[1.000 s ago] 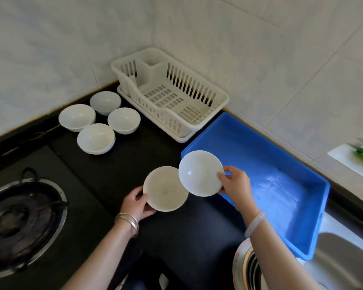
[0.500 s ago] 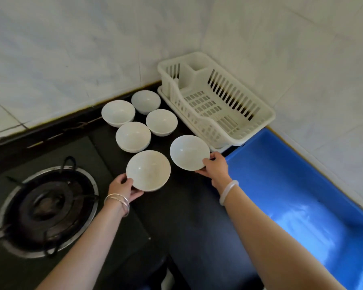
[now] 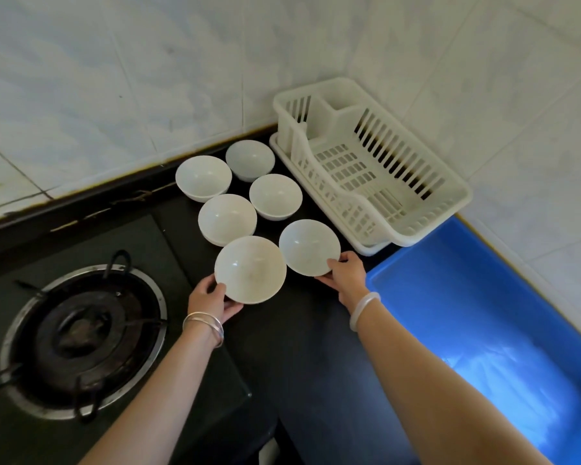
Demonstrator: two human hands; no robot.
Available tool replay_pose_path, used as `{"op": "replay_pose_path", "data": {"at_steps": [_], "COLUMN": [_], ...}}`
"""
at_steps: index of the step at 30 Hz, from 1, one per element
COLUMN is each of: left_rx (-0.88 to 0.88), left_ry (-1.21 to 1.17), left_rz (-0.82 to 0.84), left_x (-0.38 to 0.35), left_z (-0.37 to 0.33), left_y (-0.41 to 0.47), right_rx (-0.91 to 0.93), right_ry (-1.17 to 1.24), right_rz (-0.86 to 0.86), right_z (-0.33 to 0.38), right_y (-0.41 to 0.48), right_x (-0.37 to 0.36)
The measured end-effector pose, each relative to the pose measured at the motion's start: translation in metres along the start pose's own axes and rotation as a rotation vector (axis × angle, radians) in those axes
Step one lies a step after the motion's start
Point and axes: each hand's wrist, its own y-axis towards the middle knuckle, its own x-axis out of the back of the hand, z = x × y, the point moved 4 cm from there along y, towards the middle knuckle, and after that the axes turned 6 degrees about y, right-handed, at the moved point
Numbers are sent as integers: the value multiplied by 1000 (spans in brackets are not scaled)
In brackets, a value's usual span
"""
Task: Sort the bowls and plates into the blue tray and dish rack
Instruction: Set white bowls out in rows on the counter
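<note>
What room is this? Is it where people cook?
Most likely a home kitchen: a gas burner sits in the dark counter, a white dish rack stands against the tiled wall, and white bowls sit beside it.

Your left hand (image 3: pixel 212 300) grips the left bowl (image 3: pixel 250 270) at its near rim. Your right hand (image 3: pixel 344 273) grips the right bowl (image 3: pixel 309 246) just beside it. Four more bowls (image 3: pixel 227 218) cluster toward the counter's (image 3: pixel 302 330) back edge. The dish rack (image 3: pixel 369 169) occupies the back corner and the blue tray (image 3: pixel 467 297) lies along the right edge.
</note>
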Motion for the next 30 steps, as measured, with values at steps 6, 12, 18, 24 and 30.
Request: {"op": "replay_pose_path", "data": {"at_steps": [6, 12, 18, 24, 30], "left_rx": [24, 30, 58, 47, -103], "left_ry": [-97, -153, -221, -211, -22], "left_rz": [-20, -62, -82, -106, -52], "left_x": [-3, -2, -1, -2, -4], "left_z": [5, 11, 15, 16, 18], "left_y": [-7, -10, -7, -9, -23], "right_rx": [-65, -87, -86, -99, -4], "right_ry": [146, 189, 189, 134, 25], "right_rz": [9, 15, 35, 95, 100], "right_z": [-5, -3, -2, -2, -3], "right_y": [3, 2, -2, -8, -21], "right_x": [-5, -12, -12, -10, 1]}}
